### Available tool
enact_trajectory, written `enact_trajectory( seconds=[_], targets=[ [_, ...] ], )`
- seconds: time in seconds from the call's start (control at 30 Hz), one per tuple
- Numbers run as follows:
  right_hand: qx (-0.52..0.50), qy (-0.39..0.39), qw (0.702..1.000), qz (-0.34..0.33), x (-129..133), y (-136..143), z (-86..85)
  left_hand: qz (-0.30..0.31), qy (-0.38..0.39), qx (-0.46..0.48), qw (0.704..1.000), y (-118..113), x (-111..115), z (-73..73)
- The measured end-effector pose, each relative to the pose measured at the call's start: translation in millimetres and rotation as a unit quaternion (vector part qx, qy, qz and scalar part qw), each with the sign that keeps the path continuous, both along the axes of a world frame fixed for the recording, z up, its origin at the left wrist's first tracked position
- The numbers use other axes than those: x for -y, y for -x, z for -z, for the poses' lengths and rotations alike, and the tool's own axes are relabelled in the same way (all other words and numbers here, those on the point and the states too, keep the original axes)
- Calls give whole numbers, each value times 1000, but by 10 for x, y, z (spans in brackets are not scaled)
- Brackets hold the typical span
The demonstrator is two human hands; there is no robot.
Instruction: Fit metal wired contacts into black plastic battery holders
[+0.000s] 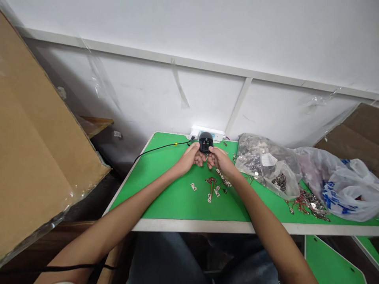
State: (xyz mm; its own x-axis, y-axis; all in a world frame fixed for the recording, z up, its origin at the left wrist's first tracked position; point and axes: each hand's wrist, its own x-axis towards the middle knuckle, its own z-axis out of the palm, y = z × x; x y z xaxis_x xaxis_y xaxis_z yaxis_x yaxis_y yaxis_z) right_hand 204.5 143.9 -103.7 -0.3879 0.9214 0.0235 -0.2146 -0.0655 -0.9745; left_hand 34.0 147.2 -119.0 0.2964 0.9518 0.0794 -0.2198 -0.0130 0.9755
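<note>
A small black rounded device (206,142) with an open recessed front is held up between both hands, in front of a white power strip. My left hand (192,157) grips its left side, thumb on the edge and fingers curled beneath. My right hand (219,161) grips the lower right side, thumb on the rim. Below the hands, small white and metal parts (209,197) with red wires lie on the green tabletop (171,201). A separate small white piece (193,187) lies to their left.
The power strip (217,135) stands by the wall, with a black cable (160,148) running left. At right are a clear bag of parts (260,157), a pile of wired metal parts (314,205) and a white plastic bag (349,193). Cardboard (44,138) stands at left.
</note>
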Motion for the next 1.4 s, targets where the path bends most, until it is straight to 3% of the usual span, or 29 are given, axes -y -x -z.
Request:
enact_trajectory(
  seconds=[0.13,0.23,0.33,0.43,0.5,0.7,1.07,1.23,1.4],
  targets=[
    [-62,43,997,-6,29,-11,-66,-48,-32,-37,998,52,-72,2],
    [-75,75,994,-15,44,-30,-112,-138,-118,-110,977,114,-99,3],
    [-75,98,992,-32,74,-37,-157,-205,-249,-234,917,175,-53,-29],
    [-83,119,988,-51,115,-32,-192,-165,-366,-337,851,218,17,-78],
    [-88,128,986,-56,137,-32,-205,-143,-401,-365,828,237,41,-96],
    [-74,133,986,-74,149,-43,-185,-122,-404,-402,813,287,10,-68],
    [-74,134,986,-73,137,-32,-136,-122,-375,-407,824,342,-26,-26],
    [-64,119,987,-83,139,-8,-95,-131,-374,-444,804,346,-17,-24],
    [10,46,999,-27,141,66,3,-135,-361,-456,803,338,5,-24]
  ],
)
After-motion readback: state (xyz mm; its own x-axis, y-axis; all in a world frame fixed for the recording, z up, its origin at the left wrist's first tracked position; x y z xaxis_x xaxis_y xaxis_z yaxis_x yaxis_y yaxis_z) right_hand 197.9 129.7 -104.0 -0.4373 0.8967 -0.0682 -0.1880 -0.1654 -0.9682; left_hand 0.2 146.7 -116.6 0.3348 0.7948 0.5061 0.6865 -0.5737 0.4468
